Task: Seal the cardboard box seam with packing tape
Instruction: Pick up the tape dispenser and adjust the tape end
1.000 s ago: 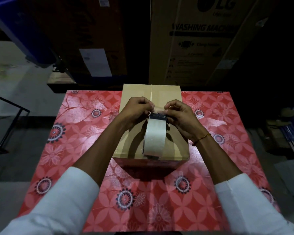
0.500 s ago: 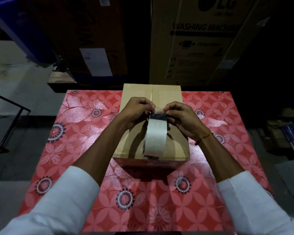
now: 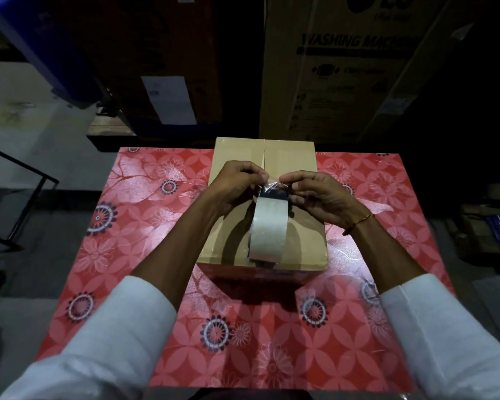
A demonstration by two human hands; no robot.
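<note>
Since the frame 1 second ago, both hands have drawn slightly apart and a short flap of clear tape now shows stretched between their fingertips, where before the fingers were bunched together over the roll.

The cardboard box (image 3: 267,206) sits in the centre of the frame on a red floral tablecloth (image 3: 145,226), its flaps closed and its seam (image 3: 263,157) running from the far edge toward the person, bare on the far half that shows. The left hand (image 3: 234,187) is closed in a pinch on the left end of the tape end (image 3: 274,184), thumb and forefinger pressed together. The right hand (image 3: 318,197) pinches the right end of the same flap in the same way, and a thin gold bracelet (image 3: 358,223) circles its wrist.

Below the flap, the tape roll (image 3: 269,229) stands on edge above the near half of the box top, its broad pale band facing the camera and a dark strip at its upper edge. Whether the roll rests on the box or hangs from the fingers is hard to tell in the dim light. It casts a dark shadow on the cardboard to its left.

White sleeves (image 3: 104,336) cover both forearms in the lower corners. Behind the table, in the upper right of the frame, stands a large washing machine carton (image 3: 344,67).
</note>
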